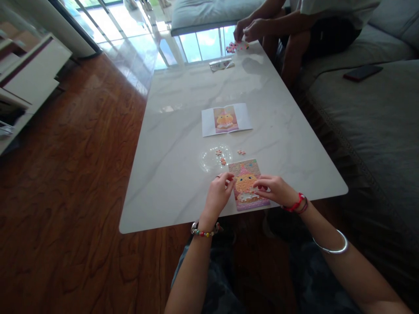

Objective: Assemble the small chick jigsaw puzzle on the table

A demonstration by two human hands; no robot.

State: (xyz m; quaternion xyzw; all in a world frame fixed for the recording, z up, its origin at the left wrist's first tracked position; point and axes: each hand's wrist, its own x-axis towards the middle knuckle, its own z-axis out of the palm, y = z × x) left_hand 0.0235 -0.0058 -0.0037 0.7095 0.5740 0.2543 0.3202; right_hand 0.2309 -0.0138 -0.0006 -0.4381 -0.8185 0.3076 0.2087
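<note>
A nearly filled jigsaw puzzle [242, 171] with a yellow cartoon figure lies at the near edge of the table. My left hand [220, 192] is at its left border, fingers curled and thumb close to the index finger; whether anything is between them is hidden. Over the puzzle's right side, my right hand [274, 188] pinches what looks like a small puzzle piece above a pale gap in the picture. Beyond the puzzle lie loose pinkish pieces: one puzzle piece [223, 161] near its top left corner, another piece [218, 152] behind that, and more pieces [241, 152] to the right.
An unfolded picture sheet [225, 120] lies mid-table on the white marbled table [170, 174]. Farther back are a plastic packet [221, 64] and a heap of colourful pieces [231, 47], where another person's hands [253, 30] work. A grey sofa [376, 113] with a phone [362, 73] lines the right.
</note>
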